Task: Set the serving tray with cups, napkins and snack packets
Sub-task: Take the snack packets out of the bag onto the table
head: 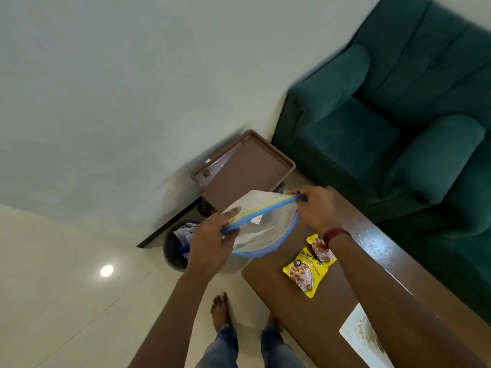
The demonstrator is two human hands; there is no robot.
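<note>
Glossy cream floor on the left, a light spot reflected in it. Round dark bin on the floor near the wall, stuffed with something bluish, hard to make out. Left hand next, grip clamped on the left end of the blue-and-yellow zip strip of a clear zip bag. Bag held in the air over the bin and the near-left corner of the worktop; white paper-like contents inside, cannot tell if napkins. Behind the bag, brown serving tray rests tilted on something dark next to the wall, nothing clearly on it except a small label or film at its left end. Bare foot and jeans at the bottom centre. Right hand, grip pinched shut on the right end of the same zip strip; red band on that wrist. Two yellow snack packets lie flat on the dark wooden worktop near its left edge, overlapping, the farther one partly under the right wrist. White sheet or packet at the worktop's near edge, blurred. Green sofa fills the right side, just beside the worktop's far edge.
</note>
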